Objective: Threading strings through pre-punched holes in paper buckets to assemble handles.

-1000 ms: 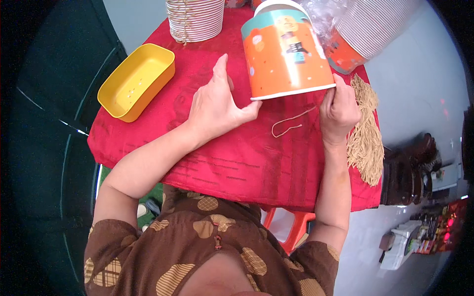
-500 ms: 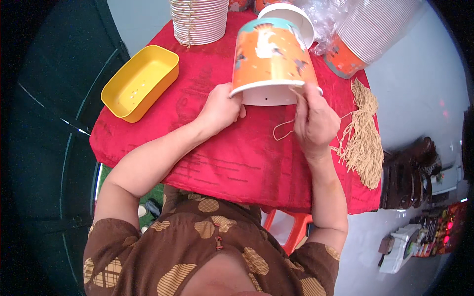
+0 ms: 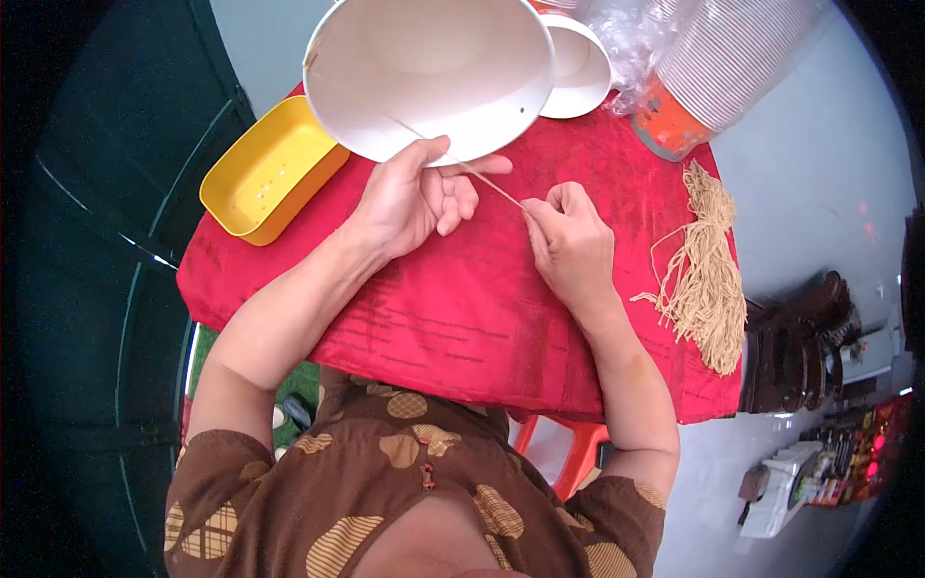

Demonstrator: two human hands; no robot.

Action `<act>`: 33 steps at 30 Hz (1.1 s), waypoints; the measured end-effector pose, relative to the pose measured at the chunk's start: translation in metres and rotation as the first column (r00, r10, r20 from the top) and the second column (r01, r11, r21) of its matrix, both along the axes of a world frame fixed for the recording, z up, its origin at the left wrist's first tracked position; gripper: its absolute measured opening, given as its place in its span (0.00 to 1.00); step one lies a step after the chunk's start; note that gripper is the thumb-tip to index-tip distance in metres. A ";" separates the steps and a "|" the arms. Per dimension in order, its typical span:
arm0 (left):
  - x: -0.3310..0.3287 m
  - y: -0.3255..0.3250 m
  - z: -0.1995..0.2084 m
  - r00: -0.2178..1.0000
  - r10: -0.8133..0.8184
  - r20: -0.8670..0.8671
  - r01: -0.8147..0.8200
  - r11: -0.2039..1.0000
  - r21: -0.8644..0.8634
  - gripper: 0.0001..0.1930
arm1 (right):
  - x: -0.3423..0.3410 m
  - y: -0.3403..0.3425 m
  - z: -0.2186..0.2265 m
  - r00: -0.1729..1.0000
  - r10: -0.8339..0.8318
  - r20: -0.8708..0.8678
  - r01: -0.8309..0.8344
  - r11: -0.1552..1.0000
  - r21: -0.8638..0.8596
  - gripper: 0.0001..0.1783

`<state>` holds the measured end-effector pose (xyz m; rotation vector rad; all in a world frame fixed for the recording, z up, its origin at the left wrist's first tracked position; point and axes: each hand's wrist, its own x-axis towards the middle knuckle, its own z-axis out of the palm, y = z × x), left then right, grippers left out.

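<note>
A large paper bucket is tipped so that its white inside faces me, with a small dark hole near its right rim. My left hand grips the near rim, thumb over the edge and the other fingers loosely bent below. A thin tan string runs taut out of the bucket's mouth, past the left fingers, to my right hand. The right hand pinches that string between thumb and fingers, just above the red cloth. On the right lies a bundle of tan strings.
A yellow tray with small white bits inside stands at the left on the red-covered table. Behind are another white-lined bucket, a stack of orange buckets and clear plastic wrap. A red stool is below.
The bucket has turned from showing its orange outside to showing its white inside, and moved left and up. My right hand has moved slightly left and down, drawing the string taut.
</note>
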<state>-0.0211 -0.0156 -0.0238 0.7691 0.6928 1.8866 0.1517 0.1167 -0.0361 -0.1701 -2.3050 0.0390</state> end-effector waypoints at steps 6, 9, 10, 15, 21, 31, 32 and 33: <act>0.004 0.001 -0.012 0.990 -0.134 0.048 0.139 0.983 -0.117 0.21 | 0.003 0.016 -0.014 0.998 -0.068 0.008 0.067 0.933 -0.355 0.07; 0.008 0.001 -0.014 0.991 -0.110 0.070 0.121 0.977 -0.173 0.20 | 0.003 0.020 -0.012 0.997 -0.002 -0.072 -0.064 0.426 -0.902 0.09; 0.009 0.001 -0.016 0.990 -0.120 0.076 0.131 0.976 -0.176 0.19 | 0.003 0.022 -0.012 0.983 0.060 -0.171 -0.181 0.377 -0.908 0.11; 0.012 0.004 -0.020 0.989 -0.134 0.069 0.146 0.966 -0.212 0.18 | 0.001 0.020 -0.006 0.909 0.029 -0.415 -0.414 0.167 -0.895 0.14; 0.011 0.004 -0.024 0.979 -0.202 0.030 0.204 0.959 -0.197 0.17 | -0.001 0.028 -0.010 0.715 -0.024 -0.699 -0.687 -0.207 -0.696 0.12; 0.009 0.003 -0.023 0.992 -0.123 0.021 0.124 0.959 -0.253 0.17 | 0.002 0.030 -0.006 0.674 0.093 -0.732 -0.687 -0.283 -0.669 0.15; 0.009 0.003 -0.024 0.992 -0.121 0.030 0.124 0.960 -0.250 0.17 | 0.002 0.029 -0.006 0.678 0.086 -0.730 -0.685 -0.286 -0.670 0.16; 0.008 0.003 -0.025 0.992 -0.122 0.029 0.125 0.960 -0.250 0.17 | 0.003 0.031 -0.007 0.678 0.085 -0.730 -0.685 -0.285 -0.670 0.16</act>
